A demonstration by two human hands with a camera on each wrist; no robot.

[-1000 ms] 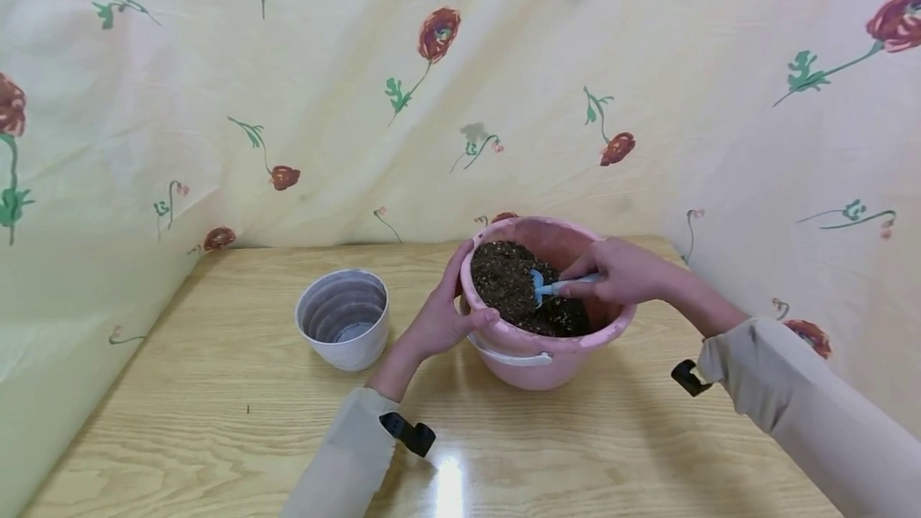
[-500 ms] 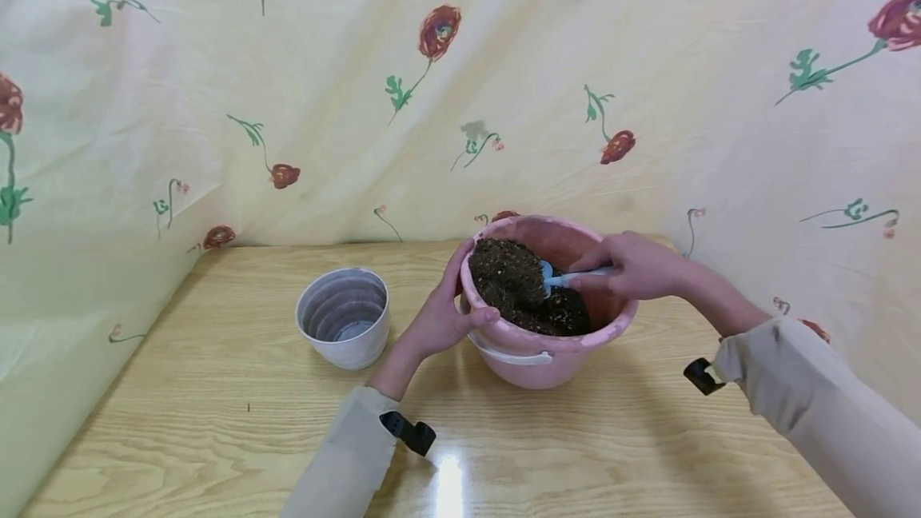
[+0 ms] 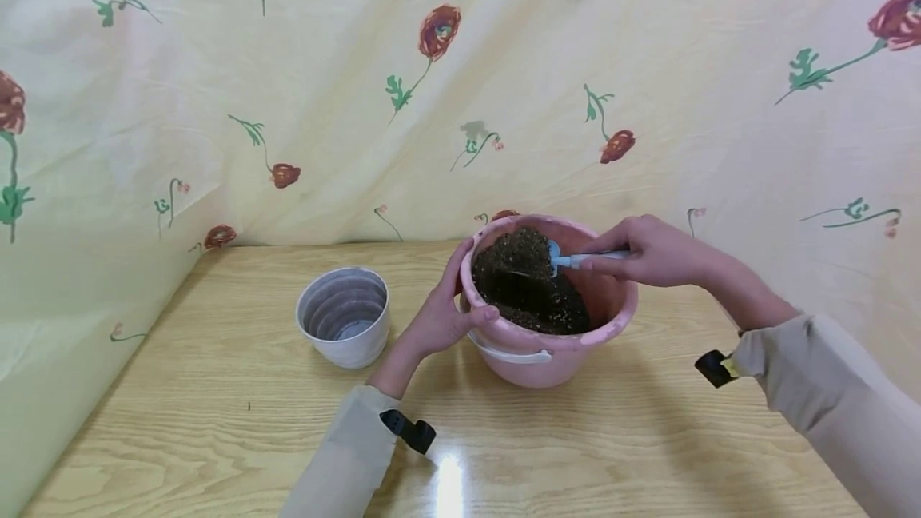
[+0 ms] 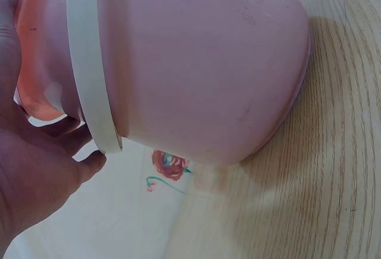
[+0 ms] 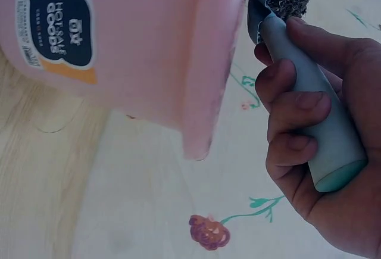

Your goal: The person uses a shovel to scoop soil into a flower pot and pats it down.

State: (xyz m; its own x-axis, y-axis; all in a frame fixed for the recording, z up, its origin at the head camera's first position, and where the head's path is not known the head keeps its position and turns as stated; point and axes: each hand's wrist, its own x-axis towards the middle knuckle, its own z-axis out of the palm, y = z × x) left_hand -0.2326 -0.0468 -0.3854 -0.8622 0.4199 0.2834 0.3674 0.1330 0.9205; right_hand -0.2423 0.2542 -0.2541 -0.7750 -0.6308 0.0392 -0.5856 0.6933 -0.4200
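Note:
A pink bucket [image 3: 536, 366] of dark soil [image 3: 568, 306] stands on the wooden table, tilted slightly in the wrist views' angle only. My left hand [image 3: 439, 318] grips its left rim, thumb outside at the front; in the left wrist view the fingers lie near the white bucket handle [image 4: 89, 62]. My right hand [image 3: 658, 250] holds a light blue hand trowel [image 3: 564, 261] by its handle, fingers curled round it as the right wrist view shows. The trowel's blade, mostly hidden under a heap of soil [image 3: 528, 250], is raised over the bucket's opening.
A whitish plastic flowerpot [image 3: 356, 354] stands left of the bucket, with no soil seen inside. Flower-patterned cloth [image 3: 345, 102] hangs behind and at both sides of the wooden table [image 3: 216, 422].
My right hand has drawn the trowel back to the right and lifted it up with a heap of soil on it. The left hand stays on the rim.

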